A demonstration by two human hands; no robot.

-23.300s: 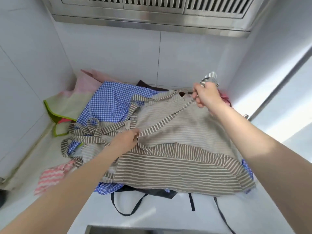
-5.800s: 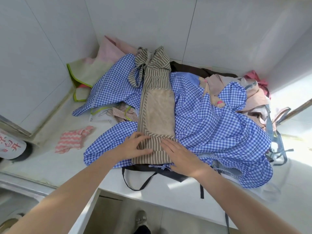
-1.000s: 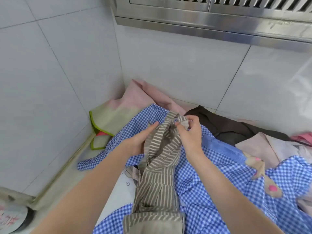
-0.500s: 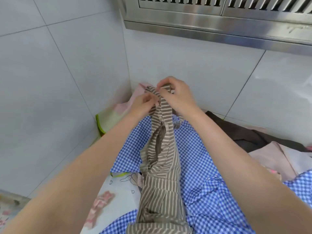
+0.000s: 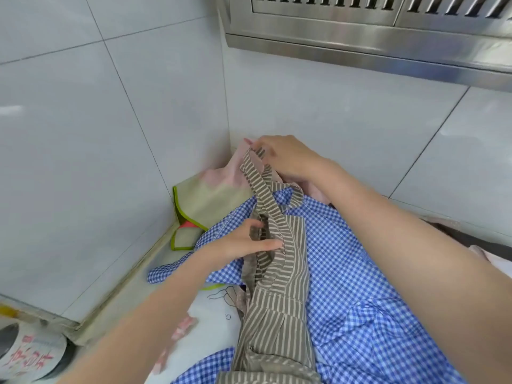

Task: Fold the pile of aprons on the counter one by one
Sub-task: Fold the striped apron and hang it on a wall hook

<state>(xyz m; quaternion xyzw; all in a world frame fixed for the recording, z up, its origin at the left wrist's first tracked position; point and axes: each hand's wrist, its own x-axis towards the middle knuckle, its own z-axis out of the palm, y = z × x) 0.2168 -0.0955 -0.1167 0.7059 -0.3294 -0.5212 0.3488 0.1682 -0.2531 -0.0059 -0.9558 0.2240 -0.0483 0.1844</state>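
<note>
A brown-and-cream striped apron (image 5: pixel 279 309), folded into a long narrow strip, lies on top of a blue gingham apron (image 5: pixel 357 295) on the counter. My right hand (image 5: pixel 288 159) pinches the striped apron's strap and holds it up near the back corner. My left hand (image 5: pixel 246 242) rests on the apron's upper part, with its thumb and fingers around the bunched straps there. More aprons lie under and behind: a pink-and-green one (image 5: pixel 210 195) and a white printed one (image 5: pixel 213 311).
Tiled walls meet in a corner just behind my hands. A steel range hood (image 5: pixel 368 34) hangs above. A round lid with red writing (image 5: pixel 30 356) sits at the lower left. A dark apron (image 5: pixel 465 236) shows at the right behind my arm.
My left hand has let go of the strap's top and dropped down to the apron's upper part. My right hand still holds the strap up, now a little lower and farther right.
</note>
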